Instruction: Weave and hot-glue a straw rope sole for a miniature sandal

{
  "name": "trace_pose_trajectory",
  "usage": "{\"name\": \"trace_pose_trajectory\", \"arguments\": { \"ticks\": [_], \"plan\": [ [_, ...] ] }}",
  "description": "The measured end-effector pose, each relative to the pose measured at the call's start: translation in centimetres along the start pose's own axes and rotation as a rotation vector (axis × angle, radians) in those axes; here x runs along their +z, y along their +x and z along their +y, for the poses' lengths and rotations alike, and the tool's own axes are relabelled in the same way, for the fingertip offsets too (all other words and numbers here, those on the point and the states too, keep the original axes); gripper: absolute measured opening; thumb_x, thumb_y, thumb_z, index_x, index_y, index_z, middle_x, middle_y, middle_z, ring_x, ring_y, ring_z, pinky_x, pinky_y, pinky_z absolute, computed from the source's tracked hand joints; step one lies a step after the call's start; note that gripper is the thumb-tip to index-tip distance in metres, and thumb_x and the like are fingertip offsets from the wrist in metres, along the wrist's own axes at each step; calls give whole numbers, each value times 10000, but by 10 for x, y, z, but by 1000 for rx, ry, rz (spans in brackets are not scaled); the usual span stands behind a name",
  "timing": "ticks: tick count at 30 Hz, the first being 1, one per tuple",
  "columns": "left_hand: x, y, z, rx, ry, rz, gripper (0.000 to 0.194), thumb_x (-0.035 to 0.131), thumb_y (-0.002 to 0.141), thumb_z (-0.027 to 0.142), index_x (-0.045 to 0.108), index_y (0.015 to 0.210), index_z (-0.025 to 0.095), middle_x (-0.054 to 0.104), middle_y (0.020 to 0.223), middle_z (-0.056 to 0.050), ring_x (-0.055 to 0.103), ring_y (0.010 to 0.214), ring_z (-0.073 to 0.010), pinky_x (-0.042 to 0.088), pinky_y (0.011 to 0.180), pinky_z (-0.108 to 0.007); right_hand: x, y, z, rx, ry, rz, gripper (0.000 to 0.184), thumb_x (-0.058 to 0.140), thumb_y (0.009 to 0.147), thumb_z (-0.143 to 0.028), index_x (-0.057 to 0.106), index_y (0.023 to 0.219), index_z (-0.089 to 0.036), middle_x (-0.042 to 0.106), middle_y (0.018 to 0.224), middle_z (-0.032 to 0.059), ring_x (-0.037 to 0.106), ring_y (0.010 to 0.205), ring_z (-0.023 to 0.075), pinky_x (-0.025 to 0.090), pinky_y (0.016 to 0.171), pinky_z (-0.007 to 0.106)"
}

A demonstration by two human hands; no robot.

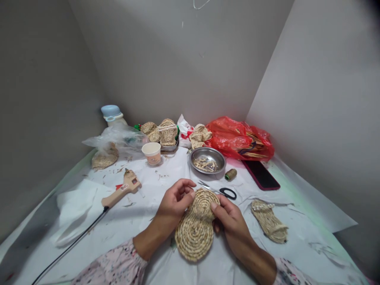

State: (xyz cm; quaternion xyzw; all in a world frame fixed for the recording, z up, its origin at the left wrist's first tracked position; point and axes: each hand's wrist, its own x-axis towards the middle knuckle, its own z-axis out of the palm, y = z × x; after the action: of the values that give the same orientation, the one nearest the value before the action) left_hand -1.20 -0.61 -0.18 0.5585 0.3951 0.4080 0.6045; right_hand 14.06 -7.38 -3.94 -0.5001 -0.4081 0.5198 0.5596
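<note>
A woven straw piece [194, 239], shaped like a gourd with two coiled rounds, is held up between my hands over the table. My left hand [178, 201] pinches at its upper left edge, with the thumb against the smaller coil and the fingers curled. Around the right edge of that coil closes my right hand [230, 217], thumb on the front and fingers behind, partly hidden. Just beyond the piece lie black-handled scissors [228, 193], their blades pointing left.
Left lies a glue gun [121, 192] with its cord; a paper cup [152, 153] stands behind. A metal bowl [208, 160] holds straw scraps beside a thread spool [230, 174]. Right are a phone [263, 175], a red plastic bag [237, 136] and a small woven piece [268, 221].
</note>
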Motion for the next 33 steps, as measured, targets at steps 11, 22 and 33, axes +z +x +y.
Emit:
{"name": "trace_pose_trajectory", "arguments": {
  "ticks": [11, 22, 33],
  "plan": [
    [1, -2, 1, 48, 75, -12, 106, 635, 754, 273, 628, 797, 176, 609, 748, -14, 525, 732, -169, 404, 702, -295, -1, 0, 1, 8, 8, -21, 321, 604, 861, -493, 571, 839, -175, 491, 606, -60, 403, 458, 62, 328, 439, 177],
    [0, -3, 0, -15, -22, -57, 154, 674, 750, 297, 654, 833, 168, 605, 743, -13, 537, 707, -160, 406, 668, -280, -2, 0, 4, 17, 65, -5, 299, 637, 844, -468, 590, 861, -173, 510, 597, -59, 415, 449, 63, 340, 428, 170],
    [-5, 4, -11, -74, -309, -72, 397, 718, 786, 391, 676, 1081, 128, 724, 1030, -119, 648, 902, -225, 476, 842, -328, -3, 13, 7, -21, 336, 201, 319, 726, 786, -406, 628, 1014, -206, 683, 946, 27, 641, 710, 144, 522, 588, 231]
  ]
}}
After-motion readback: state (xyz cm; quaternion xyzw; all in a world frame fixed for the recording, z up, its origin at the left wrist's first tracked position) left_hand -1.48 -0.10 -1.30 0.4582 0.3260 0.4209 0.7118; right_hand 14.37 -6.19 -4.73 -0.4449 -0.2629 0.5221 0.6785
